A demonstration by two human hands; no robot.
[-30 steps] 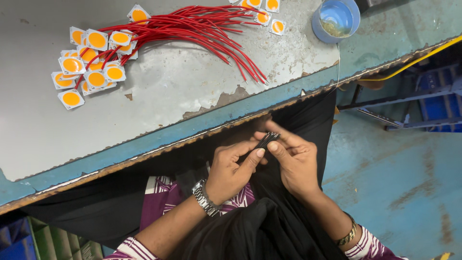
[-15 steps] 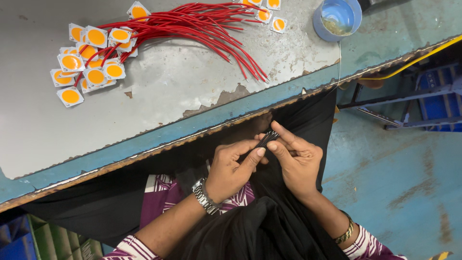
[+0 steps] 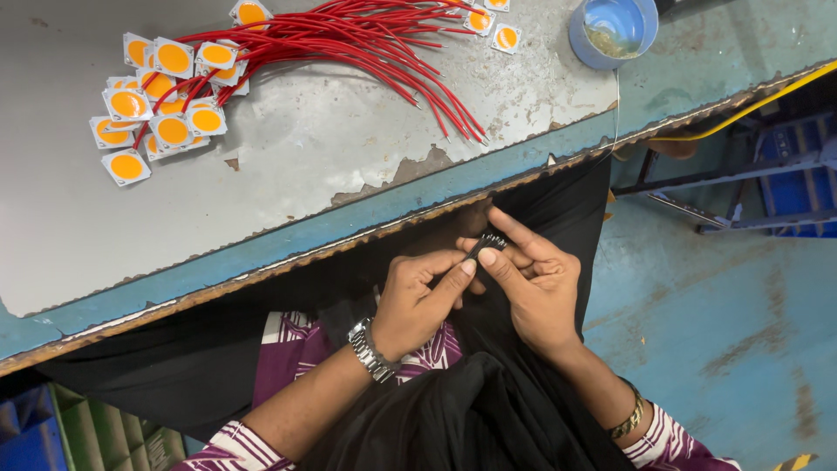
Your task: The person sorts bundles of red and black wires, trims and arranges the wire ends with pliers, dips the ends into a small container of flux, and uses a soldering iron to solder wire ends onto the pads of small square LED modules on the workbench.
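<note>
Wires (image 3: 366, 44) lie on the table (image 3: 349, 157), square chips (image 3: 161, 96) left, cup (image 3: 613, 30) right.

Single head view, steeply down, close over table (image 3: 349, 166) edge

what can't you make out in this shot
Head view only:
- Dark small part: pinched between left hand and right hand; fingers cover most, too small to identify.
- Blue cup: top edge cuts it; contents unclear.
- Red wires: far ends cut off at top.

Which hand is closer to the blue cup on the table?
Right. The right hand sits below the blue cup, off the table edge; the left hand is farther left.
</note>
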